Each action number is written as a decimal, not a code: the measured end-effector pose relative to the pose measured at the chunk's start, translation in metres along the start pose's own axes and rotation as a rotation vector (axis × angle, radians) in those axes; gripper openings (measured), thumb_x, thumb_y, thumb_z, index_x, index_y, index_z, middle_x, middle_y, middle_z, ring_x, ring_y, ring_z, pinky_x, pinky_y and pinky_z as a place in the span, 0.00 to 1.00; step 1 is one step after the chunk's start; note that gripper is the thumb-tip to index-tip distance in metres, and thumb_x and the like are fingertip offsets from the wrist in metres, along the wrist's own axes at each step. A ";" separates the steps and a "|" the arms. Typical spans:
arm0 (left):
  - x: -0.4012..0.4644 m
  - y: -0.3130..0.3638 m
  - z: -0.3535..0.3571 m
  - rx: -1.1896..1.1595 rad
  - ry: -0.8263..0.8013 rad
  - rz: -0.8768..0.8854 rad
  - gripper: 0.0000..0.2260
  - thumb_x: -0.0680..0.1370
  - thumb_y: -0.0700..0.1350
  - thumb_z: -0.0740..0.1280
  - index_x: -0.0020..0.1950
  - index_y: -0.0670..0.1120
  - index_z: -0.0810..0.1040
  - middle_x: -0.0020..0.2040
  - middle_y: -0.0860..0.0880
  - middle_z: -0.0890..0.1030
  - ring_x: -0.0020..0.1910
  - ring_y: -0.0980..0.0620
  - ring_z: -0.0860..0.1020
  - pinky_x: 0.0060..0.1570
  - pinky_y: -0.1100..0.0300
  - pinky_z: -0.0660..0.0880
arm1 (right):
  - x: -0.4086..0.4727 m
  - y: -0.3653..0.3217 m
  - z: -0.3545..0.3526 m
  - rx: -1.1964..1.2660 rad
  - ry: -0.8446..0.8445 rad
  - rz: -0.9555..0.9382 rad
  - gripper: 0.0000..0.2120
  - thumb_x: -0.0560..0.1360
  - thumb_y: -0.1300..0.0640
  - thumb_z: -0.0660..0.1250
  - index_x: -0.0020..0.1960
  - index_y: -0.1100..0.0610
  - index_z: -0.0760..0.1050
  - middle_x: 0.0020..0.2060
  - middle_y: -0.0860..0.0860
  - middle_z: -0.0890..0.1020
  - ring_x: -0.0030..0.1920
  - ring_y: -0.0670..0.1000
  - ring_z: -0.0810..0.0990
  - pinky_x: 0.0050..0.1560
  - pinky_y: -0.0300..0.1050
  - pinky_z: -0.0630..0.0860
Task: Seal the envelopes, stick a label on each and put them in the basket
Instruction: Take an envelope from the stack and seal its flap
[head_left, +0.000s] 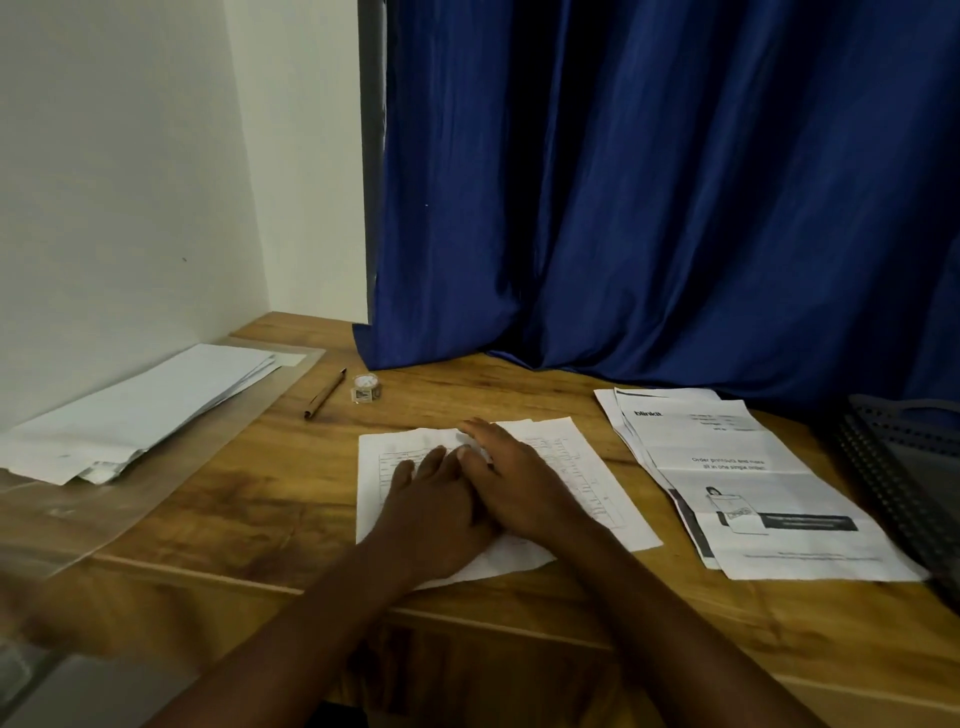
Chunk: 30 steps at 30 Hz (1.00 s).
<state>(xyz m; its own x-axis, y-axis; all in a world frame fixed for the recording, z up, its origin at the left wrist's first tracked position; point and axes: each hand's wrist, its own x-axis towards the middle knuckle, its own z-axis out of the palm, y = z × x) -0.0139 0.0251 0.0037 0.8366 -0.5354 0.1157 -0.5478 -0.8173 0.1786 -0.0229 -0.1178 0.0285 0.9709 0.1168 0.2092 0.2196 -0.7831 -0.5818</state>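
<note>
- Far to the left of my left hand (436, 499), a stack of envelopes (140, 410) lies on a clear plastic sleeve (171, 467) against the wall; I judge it is parked there as stock, within reach but off the working area.
- Beyond my left hand and a little to its left, a brown pen (325, 393) and a small roll of labels (366, 387) rest on the wooden surface (234, 499), near each other; I judge they wait there for the labelling step, not yet begun.
- My left hand lies flat, fingers straight, palm down on the printed sheet (587, 467) directly in front of me. It grips nothing; it presses the paper to the surface, which I read as pinning it while a fold is creased.
- My right hand (519, 483) touches the left and partly overlaps it, fingers likewise extended and flat on the same sheet, near a raised, crumpled edge at the fingertips. It holds nothing either.
- To the right of my right hand, apart from it, lies a fanned stack of printed leaflets (753, 488), presumably inserts still to be folded.
- Farther right again, at the frame edge, sits the dark perforated basket (904, 452), on the side where finished envelopes can be dropped; whether it holds any I cannot tell.
</note>
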 end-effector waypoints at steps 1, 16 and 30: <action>0.001 -0.006 -0.001 0.011 0.022 -0.008 0.31 0.82 0.64 0.53 0.83 0.54 0.52 0.83 0.48 0.51 0.82 0.44 0.47 0.78 0.42 0.48 | 0.005 0.001 0.006 0.013 -0.037 0.021 0.25 0.84 0.43 0.52 0.79 0.48 0.61 0.79 0.48 0.64 0.78 0.48 0.60 0.79 0.54 0.55; -0.011 -0.045 -0.013 0.081 -0.153 -0.181 0.36 0.80 0.70 0.41 0.83 0.54 0.40 0.83 0.51 0.40 0.81 0.50 0.39 0.79 0.44 0.41 | 0.023 0.075 -0.023 -0.520 -0.219 0.083 0.35 0.80 0.31 0.42 0.82 0.46 0.45 0.82 0.51 0.48 0.82 0.55 0.45 0.79 0.61 0.45; 0.022 -0.010 0.000 0.062 -0.135 0.038 0.33 0.81 0.69 0.44 0.83 0.56 0.44 0.83 0.54 0.43 0.82 0.51 0.40 0.79 0.45 0.40 | 0.024 0.084 -0.017 -0.562 -0.172 0.063 0.34 0.81 0.33 0.40 0.82 0.46 0.46 0.82 0.52 0.49 0.82 0.56 0.46 0.78 0.61 0.45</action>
<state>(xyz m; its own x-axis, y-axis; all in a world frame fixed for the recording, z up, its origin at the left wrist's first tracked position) 0.0102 0.0213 0.0047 0.8100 -0.5863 -0.0123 -0.5812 -0.8055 0.1156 0.0169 -0.1914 -0.0018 0.9923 0.1199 0.0296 0.1218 -0.9898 -0.0736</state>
